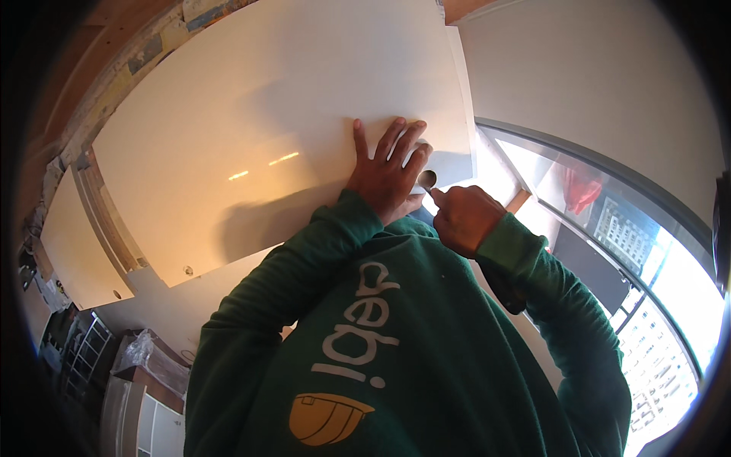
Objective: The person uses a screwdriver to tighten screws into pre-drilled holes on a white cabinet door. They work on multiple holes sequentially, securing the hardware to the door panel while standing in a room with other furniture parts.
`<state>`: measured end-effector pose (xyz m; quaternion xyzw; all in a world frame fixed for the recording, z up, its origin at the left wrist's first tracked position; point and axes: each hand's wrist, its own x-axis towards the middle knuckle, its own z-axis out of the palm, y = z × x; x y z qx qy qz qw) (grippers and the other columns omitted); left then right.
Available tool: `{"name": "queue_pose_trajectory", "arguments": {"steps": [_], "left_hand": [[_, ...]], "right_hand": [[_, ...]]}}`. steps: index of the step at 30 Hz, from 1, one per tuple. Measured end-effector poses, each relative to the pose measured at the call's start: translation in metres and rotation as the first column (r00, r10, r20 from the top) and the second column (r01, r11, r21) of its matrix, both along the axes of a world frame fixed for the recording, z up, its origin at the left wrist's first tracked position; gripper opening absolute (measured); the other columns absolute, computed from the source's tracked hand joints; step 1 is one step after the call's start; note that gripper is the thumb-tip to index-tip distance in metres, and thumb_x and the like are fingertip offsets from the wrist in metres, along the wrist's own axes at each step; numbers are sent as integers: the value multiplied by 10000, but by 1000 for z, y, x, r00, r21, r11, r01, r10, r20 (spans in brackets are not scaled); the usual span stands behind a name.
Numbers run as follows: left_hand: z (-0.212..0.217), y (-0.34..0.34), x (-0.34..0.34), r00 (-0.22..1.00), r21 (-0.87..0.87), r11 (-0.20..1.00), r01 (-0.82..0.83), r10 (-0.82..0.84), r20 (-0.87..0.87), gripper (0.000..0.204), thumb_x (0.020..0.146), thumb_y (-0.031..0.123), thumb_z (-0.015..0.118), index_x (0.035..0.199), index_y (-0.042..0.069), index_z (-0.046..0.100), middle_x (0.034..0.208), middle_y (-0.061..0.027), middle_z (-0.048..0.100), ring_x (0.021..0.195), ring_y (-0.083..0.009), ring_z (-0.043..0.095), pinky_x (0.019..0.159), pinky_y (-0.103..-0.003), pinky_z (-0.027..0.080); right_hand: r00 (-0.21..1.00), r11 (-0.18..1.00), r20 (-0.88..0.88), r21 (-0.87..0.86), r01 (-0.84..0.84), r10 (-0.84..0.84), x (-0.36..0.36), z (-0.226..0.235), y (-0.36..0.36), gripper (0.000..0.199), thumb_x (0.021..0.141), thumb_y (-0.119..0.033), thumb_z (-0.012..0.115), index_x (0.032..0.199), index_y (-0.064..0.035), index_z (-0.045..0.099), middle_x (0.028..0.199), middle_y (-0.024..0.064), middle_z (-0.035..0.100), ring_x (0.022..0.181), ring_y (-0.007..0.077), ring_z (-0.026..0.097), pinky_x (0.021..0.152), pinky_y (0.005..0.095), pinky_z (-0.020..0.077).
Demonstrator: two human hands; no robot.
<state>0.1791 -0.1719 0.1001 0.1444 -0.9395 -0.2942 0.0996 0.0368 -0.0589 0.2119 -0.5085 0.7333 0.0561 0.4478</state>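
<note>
— How are the hands placed?

— The left hand [386, 171] is laid flat with fingers spread apart, pressed against the white panel [259, 137]. The right hand [463, 217] is curled together just beside it, its forefinger stretched out to a small round hole [427, 179] near the panel's edge. Whether anything is pinched in the right hand cannot be told.

— And where is the panel found?

— It is held up in front of the person, filling the upper middle of the view, with the hole close to its right-hand edge.

— How is its surface described?

— A smooth, glossy white face is seen, flat and rectangular, with two short streaks of reflected light on it and the arm's shadow cast across it. A small dot-like fitting [187, 270] is seen near its lower corner.

— What is seen beyond it?

— Green sleeves of soft knit cloth [304, 266] are seen on both arms. A second white panel [76, 244] is seen to the left, beside a raw wooden edge. A plain pale wall [594, 84] is seen to the right, and under it a window [647, 259] with a dark curved frame, brightly lit. White shelving [152, 426] is seen at the lower left.
</note>
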Motion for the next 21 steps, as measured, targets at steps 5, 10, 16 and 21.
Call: {"name": "queue_pose_trajectory", "arguments": {"steps": [5,10,16,21], "left_hand": [[1,-1,1,1000,15,1000,5,-5,6,846,643,399,948,1357,134,580,1611,-95,421,1546,-327,327,1141,-868,173],[-2,2,-1,1000,-35,999,-16,15,-10,848,632,424,954,1344,144,587,1597,-77,439,1515,-321,378,1128,-857,200],[4,1,-1,1000,-34,999,7,-7,-8,867,630,398,944,1367,128,577,1623,-89,419,1534,-340,353,1138,-848,194],[2,2,0,1000,-19,1000,14,-14,6,870,634,397,941,1374,110,583,1641,-90,402,1540,-345,344,1141,-846,193]], "right_hand": [[993,994,101,-101,-47,58,-5,-6,0,309,871,-127,539,1048,76,691,696,298,640,665,476,666,716,559,563],[984,983,84,113,144,-154,2,-7,-7,257,901,-148,579,978,56,714,830,258,679,784,430,691,768,519,572],[973,974,81,91,209,-217,8,-2,-4,271,892,-140,542,994,45,711,824,287,672,772,450,685,769,538,560],[917,925,147,-36,379,-370,13,0,5,276,862,-118,514,961,59,701,702,311,612,627,463,622,701,538,531]]}}
